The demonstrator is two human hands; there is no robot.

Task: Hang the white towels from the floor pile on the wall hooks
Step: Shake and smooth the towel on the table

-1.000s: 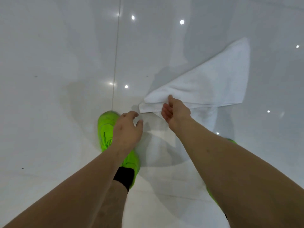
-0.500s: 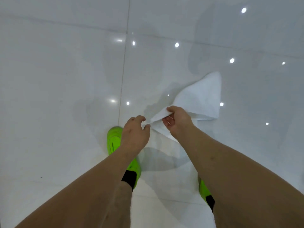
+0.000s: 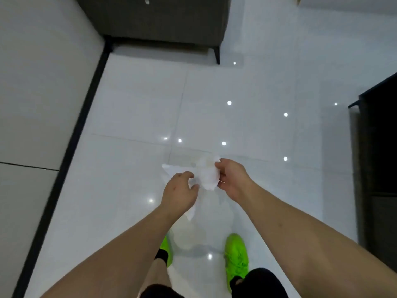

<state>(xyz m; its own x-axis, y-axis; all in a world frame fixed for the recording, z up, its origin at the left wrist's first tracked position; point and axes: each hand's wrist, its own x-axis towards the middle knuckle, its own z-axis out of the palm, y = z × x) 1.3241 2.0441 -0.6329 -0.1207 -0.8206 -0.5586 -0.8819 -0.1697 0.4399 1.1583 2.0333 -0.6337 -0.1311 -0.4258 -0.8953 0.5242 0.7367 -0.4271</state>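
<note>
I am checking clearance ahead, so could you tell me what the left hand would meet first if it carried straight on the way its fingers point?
The left hand would likely meet the bunched white towel that the right hand holds; depth is unclear.

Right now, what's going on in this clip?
A person stands on a glossy white tile floor, holding a white towel off the ground in front of them. The right hand grips a bunched part of it, and the left hand holds the cloth beside it, with a loose end hanging below. Green shoes show underneath. No wall hooks are in view, so the towel is not yet hung.
</note>
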